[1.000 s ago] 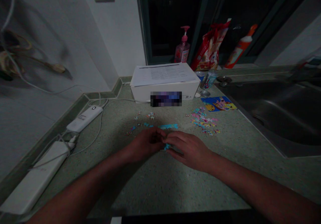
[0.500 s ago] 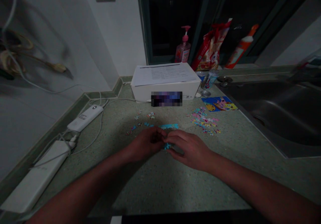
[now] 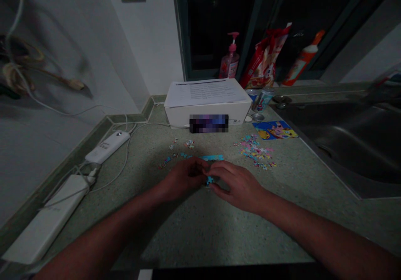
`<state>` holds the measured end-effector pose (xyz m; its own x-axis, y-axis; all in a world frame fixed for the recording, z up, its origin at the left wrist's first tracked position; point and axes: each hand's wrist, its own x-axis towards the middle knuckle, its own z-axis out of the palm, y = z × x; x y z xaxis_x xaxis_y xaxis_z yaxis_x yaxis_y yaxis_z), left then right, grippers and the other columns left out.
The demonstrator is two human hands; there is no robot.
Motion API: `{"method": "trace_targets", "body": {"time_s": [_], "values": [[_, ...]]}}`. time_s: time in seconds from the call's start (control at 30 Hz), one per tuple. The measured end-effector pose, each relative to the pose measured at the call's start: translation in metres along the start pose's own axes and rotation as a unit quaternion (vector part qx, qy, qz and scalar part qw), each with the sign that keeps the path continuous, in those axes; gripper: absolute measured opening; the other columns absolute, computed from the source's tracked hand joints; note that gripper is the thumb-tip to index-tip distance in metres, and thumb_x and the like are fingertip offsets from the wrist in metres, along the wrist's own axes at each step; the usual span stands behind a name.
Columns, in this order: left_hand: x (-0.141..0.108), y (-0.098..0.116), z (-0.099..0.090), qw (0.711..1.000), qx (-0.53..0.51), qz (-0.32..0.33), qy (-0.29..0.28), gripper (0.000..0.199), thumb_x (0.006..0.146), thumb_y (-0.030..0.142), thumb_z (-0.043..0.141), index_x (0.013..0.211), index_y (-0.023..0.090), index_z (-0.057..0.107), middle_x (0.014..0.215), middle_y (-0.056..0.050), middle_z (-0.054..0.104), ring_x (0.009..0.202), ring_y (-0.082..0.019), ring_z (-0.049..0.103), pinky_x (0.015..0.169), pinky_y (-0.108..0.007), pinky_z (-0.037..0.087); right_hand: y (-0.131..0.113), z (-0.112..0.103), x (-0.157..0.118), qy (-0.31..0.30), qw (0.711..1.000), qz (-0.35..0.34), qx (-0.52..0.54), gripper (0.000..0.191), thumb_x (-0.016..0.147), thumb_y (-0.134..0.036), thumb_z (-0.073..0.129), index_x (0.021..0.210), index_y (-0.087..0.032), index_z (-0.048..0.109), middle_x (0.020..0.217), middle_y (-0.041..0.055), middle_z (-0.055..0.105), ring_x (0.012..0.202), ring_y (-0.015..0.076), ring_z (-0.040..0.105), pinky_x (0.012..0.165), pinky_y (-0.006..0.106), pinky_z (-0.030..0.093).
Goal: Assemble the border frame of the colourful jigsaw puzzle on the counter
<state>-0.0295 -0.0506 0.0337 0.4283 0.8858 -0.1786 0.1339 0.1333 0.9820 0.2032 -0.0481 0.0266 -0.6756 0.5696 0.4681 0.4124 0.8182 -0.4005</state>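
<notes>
Blue puzzle pieces (image 3: 209,180) show between my two hands over the counter. My left hand (image 3: 187,174) has its fingers curled around the left side of these pieces. From the right, my right hand (image 3: 236,184) pinches at them, its fingertips meeting those of my left hand. Just beyond the fingers lies a joined light-blue puzzle strip (image 3: 213,157). Loose pieces (image 3: 184,155) are scattered to the left, and a larger pile of coloured pieces (image 3: 255,151) lies to the right.
A white box (image 3: 208,100) with papers on top stands behind. A picture card (image 3: 275,130) and a can (image 3: 265,99) sit beside the sink (image 3: 351,138). At the left are a power strip (image 3: 52,217), a white adapter (image 3: 107,147) and cables.
The fingers have shifted slightly around the blue pieces, and less of the pieces shows between them. The view has moved very slightly.
</notes>
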Motion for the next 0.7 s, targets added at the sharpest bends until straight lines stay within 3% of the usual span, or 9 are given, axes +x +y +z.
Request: {"method": "trace_targets", "body": {"time_s": [0.3, 0.53, 0.63, 0.7], "values": [[0.001, -0.001, -0.001, 1.000, 0.019, -0.015, 0.019, 0.037, 0.085, 0.022, 0.076, 0.119, 0.020, 0.062, 0.111, -0.009, 0.072, 0.099, -0.023, 0.070, 0.090, -0.041, 0.058, 0.002, -0.001, -0.001, -0.004, 1.000, 0.012, 0.010, 0.017, 0.103, -0.027, 0.060, 0.118, -0.023, 0.064, 0.116, 0.0105, 0.075, 0.105, 0.0244, 0.074, 0.085, 0.040, 0.064], [0.001, -0.005, -0.002, 0.999, 0.037, 0.012, 0.013, 0.030, 0.089, 0.026, 0.074, 0.116, 0.020, 0.063, 0.107, -0.009, 0.073, 0.096, -0.023, 0.071, 0.088, -0.041, 0.060, 0.003, -0.001, 0.001, 0.001, 0.999, 0.019, 0.028, 0.017, 0.102, -0.024, 0.060, 0.118, -0.023, 0.064, 0.116, 0.0092, 0.074, 0.105, 0.0237, 0.073, 0.086, 0.040, 0.062], [0.001, -0.008, -0.005, 0.987, 0.132, 0.079, 0.042, 0.020, 0.097, 0.029, 0.066, 0.115, 0.022, 0.065, 0.110, -0.010, 0.074, 0.101, -0.026, 0.072, 0.094, -0.048, 0.060, 0.013, -0.005, 0.003, 0.011, 0.998, 0.047, 0.033, 0.016, 0.101, -0.023, 0.061, 0.116, -0.024, 0.065, 0.114, 0.0085, 0.073, 0.105, 0.0237, 0.072, 0.086, 0.039, 0.061], [0.000, -0.008, -0.007, 0.955, 0.254, 0.137, 0.069, 0.018, 0.099, 0.029, 0.064, 0.117, 0.026, 0.067, 0.116, -0.010, 0.075, 0.111, -0.029, 0.070, 0.102, -0.054, 0.056, 0.027, -0.011, 0.004, 0.031, 0.997, 0.072, 0.018, 0.016, 0.099, -0.023, 0.062, 0.115, -0.025, 0.067, 0.114, 0.0088, 0.072, 0.106, 0.0246, 0.071, 0.088, 0.041, 0.060]]}}
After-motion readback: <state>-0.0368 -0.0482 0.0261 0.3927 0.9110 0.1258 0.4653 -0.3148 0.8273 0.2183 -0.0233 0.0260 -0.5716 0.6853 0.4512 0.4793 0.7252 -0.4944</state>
